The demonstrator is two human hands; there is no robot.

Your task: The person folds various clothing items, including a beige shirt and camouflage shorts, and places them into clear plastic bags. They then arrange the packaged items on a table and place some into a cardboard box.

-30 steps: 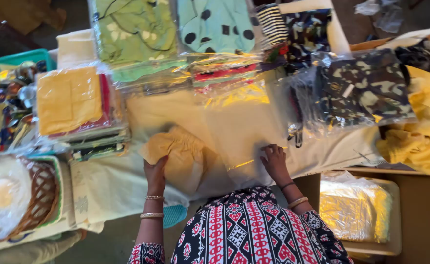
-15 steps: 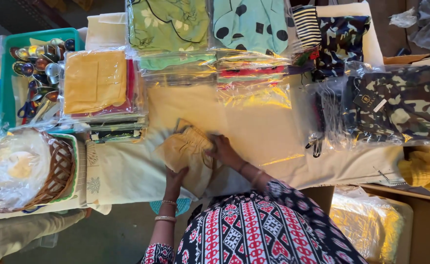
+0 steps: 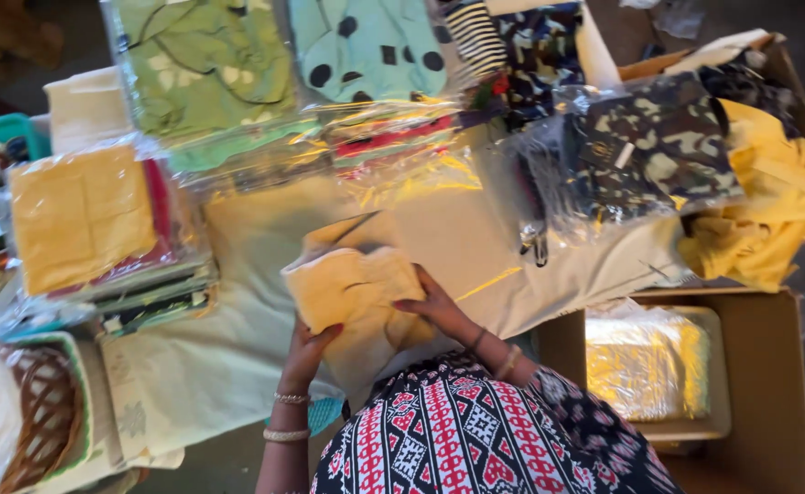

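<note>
Table [image 3: 549,247] under a pale cloth, crowded with clear plastic packs of clothes: green pack [image 3: 205,69], mint spotted pack [image 3: 370,46], camouflage pack [image 3: 659,146], yellow pack [image 3: 82,215] on a stack at left. Cardboard box [image 3: 759,384] at lower right with a shiny gold packet [image 3: 648,361] inside. Folded pale yellow cloth [image 3: 356,293], soft, creased, thick bundle, held above the table edge near the person's chest. Left hand [image 3: 309,352] grips its lower left edge from below, thumb up. Right hand [image 3: 434,306] clasps its right side, fingers spread on top. Both wrists bent inward, bangles on each.
</note>
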